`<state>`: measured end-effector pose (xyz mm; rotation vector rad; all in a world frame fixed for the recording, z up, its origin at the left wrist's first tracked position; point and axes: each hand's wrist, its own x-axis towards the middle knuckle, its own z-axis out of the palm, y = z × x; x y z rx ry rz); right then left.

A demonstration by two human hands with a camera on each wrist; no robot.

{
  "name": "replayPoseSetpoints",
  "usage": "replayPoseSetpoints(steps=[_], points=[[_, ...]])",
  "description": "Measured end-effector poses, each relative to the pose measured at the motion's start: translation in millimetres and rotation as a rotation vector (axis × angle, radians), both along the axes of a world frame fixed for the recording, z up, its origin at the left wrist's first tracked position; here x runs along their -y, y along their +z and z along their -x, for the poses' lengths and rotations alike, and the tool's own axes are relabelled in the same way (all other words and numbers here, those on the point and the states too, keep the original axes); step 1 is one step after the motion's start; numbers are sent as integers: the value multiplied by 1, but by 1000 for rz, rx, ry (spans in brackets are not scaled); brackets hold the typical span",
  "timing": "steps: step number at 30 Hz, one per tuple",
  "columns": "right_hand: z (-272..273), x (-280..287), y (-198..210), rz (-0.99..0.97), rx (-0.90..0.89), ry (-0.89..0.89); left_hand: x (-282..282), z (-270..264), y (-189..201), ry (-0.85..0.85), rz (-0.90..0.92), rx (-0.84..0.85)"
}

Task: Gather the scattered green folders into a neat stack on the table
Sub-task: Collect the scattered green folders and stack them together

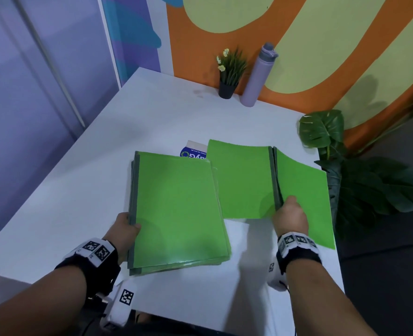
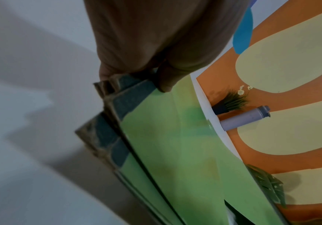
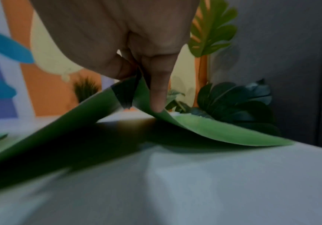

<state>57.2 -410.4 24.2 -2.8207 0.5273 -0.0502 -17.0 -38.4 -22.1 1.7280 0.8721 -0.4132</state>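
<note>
Right now the right hand pinches the dark spine of an open green folder, and that folder hangs like a little tent above the white table. One cover droops to the left and the other droops to the right, out past the right table edge. In the right wrist view the thumb and fingers are squeezed together on the spine.

The stack of green folders lies just to the left of the open one, and the open folder's left cover comes very near it. The stack's long side runs from near to far, and so does the spine in the right hand. So the held folder only needs to go left and down to land on top, I think.

The left hand grips the stack at its near left side, thumb on top and fingers curled under the dark spines. In the left wrist view the spines look stepped, not lined up.

A blue and white card peeks out behind the stack.
</note>
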Motion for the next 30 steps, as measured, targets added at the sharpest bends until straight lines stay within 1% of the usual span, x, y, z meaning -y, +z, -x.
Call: replayPoseSetpoints(steps=[2,4,5,6,7,9,10,12,13,15,17,19,21,22,24,26,27,28,30], points=[[-5,4,24,14,135,-82,-7,-5,-15,25,12,3],[-10,2,45,-54,268,-133,-12,-9,-36,41,56,4],[-11,-2,55,-110,346,-127,-7,-9,-29,20,106,-18],[-11,-8,61,-151,449,-84,0,-9,-17,21,155,-15],[-10,-15,66,-150,570,5,5,-8,-8,20,204,-31],[-4,-30,69,-22,795,276,12,-8,0,34,300,-75],[-1,-39,68,36,861,415,15,-7,1,57,327,-91],[8,-59,61,78,897,645,17,-8,-1,110,386,-131],[14,-71,56,82,882,746,17,-10,-1,139,421,-132],[33,-92,42,110,788,937,20,-10,7,205,469,-115],[53,-106,20,166,628,1115,23,-10,5,251,488,-100],[73,-111,-3,162,419,1226,22,-9,0,283,491,-81],[85,-112,-20,102,249,1263,20,-10,-9,323,480,-78],[89,-111,-25,74,194,1255,20,-9,-12,327,473,-72],[88,-107,-32,55,95,1191,21,-8,-11,312,479,-80],[88,-104,-32,56,-50,1137,21,-8,-12,265,462,-99],[90,-103,-33,41,-118,1159,21,-8,-15,221,429,-116],[94,-105,-35,18,-155,1218,21,-8,-20,172,392,-115],[100,-108,-38,1,-177,1364,22,-7,-20,115,308,-69]])
